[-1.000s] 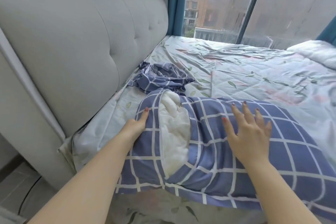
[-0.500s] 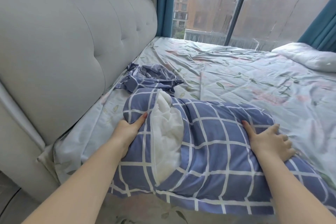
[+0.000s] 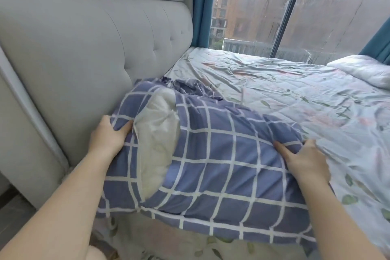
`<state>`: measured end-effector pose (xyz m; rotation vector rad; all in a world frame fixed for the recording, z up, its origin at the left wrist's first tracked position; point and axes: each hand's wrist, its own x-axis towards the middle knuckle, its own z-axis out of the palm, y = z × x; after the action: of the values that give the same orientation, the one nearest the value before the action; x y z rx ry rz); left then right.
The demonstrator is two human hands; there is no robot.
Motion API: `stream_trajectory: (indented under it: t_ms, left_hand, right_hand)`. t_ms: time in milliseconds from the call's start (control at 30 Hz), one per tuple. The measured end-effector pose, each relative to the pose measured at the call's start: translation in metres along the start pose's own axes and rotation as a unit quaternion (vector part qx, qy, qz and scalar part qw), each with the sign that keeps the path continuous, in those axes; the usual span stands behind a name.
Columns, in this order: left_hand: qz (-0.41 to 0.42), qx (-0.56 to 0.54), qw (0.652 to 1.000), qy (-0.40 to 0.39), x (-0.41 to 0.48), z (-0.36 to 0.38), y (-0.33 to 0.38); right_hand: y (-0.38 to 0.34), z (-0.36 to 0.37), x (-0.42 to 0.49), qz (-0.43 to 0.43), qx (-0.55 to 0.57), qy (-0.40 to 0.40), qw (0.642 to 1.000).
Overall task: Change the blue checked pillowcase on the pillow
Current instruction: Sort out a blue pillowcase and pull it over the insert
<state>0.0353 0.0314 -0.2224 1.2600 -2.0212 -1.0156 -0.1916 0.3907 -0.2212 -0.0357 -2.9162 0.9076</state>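
Here, fingers of the left hand [image 3: 107, 135] clamp the blue checked pillowcase [image 3: 221, 154] beside the pillow [image 3: 158, 133]; right hand [image 3: 306, 160] likewise.

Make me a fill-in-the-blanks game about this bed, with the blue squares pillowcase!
1. The left hand and the right hand both grip the blue checked pillowcase, whose lines are ____.
2. The white stuffed pillow pokes out near the ____ hand.
3. The leaf-printed bedsheet shows leaves coloured ____.
4. The padded fabric headboard is coloured ____.

Missing words: white; left; green; grey.
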Motion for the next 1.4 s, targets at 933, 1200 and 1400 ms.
stream_trajectory:
  t_ms: [933,1200,1400]
  left_hand:
    - [0.302,0.389,0.855,-0.159,-0.085,0.127,0.033]
    - [0.226,0.372,0.894,-0.108,-0.056,0.133,0.058]
    - [0.172,0.387,0.892,-0.156,-0.034,0.152,0.042]
  right_hand:
    - [-0.015,0.061,-0.060,-0.332,-0.196,-0.251,0.888]
    - [-0.047,0.063,-0.036,-0.311,-0.150,-0.151,0.926]
    - [-0.042,0.074,0.000,-0.345,-0.196,-0.130,0.909]
